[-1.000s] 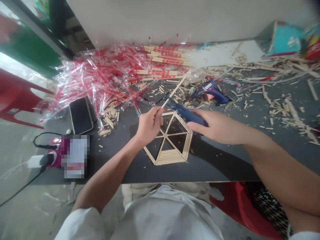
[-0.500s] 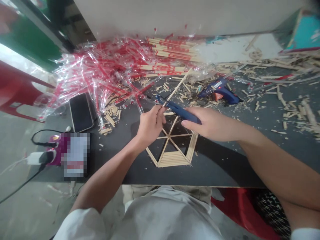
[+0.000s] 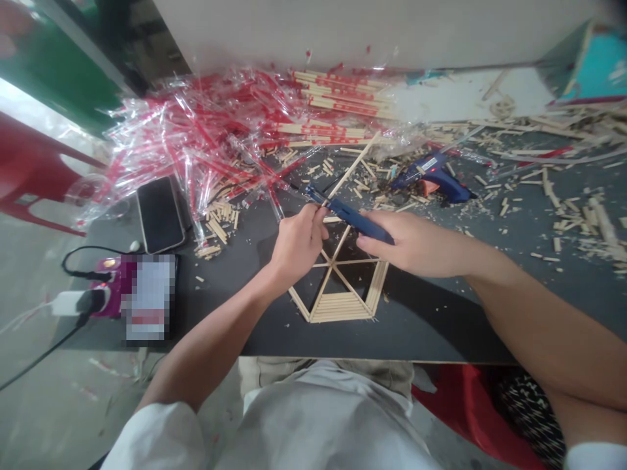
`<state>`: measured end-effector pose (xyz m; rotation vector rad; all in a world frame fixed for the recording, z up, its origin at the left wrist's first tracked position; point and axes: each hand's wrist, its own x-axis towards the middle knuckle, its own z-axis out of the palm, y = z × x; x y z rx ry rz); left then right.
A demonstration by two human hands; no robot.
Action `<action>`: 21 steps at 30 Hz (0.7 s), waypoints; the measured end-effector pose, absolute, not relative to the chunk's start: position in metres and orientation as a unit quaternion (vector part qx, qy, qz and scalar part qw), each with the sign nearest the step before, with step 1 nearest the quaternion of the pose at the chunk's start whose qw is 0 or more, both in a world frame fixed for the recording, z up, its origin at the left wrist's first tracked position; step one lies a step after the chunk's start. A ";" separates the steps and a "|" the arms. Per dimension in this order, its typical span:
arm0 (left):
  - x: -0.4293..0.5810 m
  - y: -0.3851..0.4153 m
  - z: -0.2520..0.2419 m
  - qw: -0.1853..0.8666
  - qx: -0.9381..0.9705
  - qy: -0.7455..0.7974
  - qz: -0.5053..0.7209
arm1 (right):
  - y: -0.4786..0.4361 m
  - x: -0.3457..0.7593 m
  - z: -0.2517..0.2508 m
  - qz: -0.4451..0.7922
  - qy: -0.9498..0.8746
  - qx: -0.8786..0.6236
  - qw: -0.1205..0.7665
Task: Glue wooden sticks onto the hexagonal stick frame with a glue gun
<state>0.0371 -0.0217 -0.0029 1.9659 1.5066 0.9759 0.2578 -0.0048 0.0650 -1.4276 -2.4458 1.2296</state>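
Your left hand [image 3: 300,236] has its grip pinched on a thin stick [image 3: 356,164] slanting up and away; your right hand [image 3: 416,240] wraps its grip around the blue cutter [image 3: 356,220], its head at the stick. Below them, the six-sided frame [image 3: 341,309] lies on the table [image 3: 206,326].

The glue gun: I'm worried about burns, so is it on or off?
Apparently on: a small red light shows on the blue glue gun. Whether it's hot, I cannot tell.
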 end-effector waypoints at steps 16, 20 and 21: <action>0.038 -0.022 -0.001 0.241 0.721 0.541 0.359 | -0.009 0.255 0.063 0.356 -0.805 -0.473 0.025; 0.037 -0.021 -0.002 0.247 0.724 0.538 0.355 | -0.010 0.251 0.060 0.318 -0.806 -0.498 0.020; 0.037 -0.021 -0.002 0.249 0.725 0.537 0.353 | -0.010 0.251 0.060 0.315 -0.808 -0.497 0.017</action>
